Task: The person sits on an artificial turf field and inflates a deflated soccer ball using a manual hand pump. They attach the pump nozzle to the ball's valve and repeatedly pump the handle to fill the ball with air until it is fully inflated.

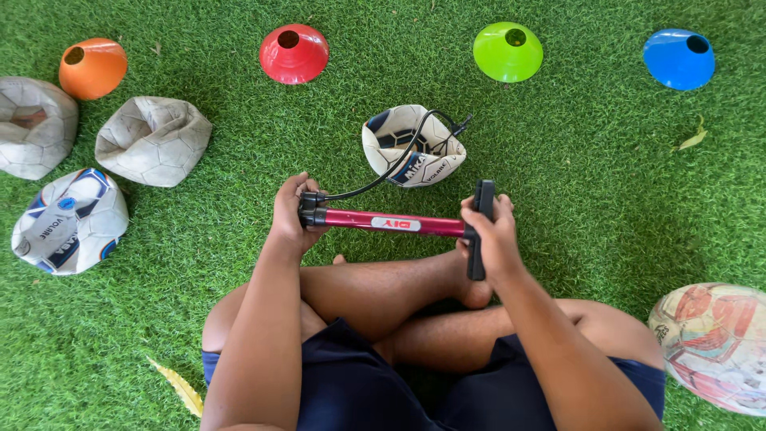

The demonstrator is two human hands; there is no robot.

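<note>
I sit cross-legged on green turf and hold a red hand pump (pixel 395 223) level across my shins. My left hand (pixel 290 214) grips its black base end, where a black hose (pixel 399 160) comes out. At the other end, my right hand (pixel 491 236) is closed around the black T-handle (pixel 481 227). The hose arcs up over a deflated white and dark blue football (pixel 411 146) lying just beyond the pump, and its tip rests by the ball's far right edge.
Several flat footballs lie left: two grey-white ones (pixel 152 140) (pixel 32 125) and a white-blue one (pixel 70 219). An inflated reddish ball (pixel 714 343) sits at the right edge. Orange (pixel 92 67), red (pixel 294 53), green (pixel 507 51) and blue (pixel 678 58) cones line the back.
</note>
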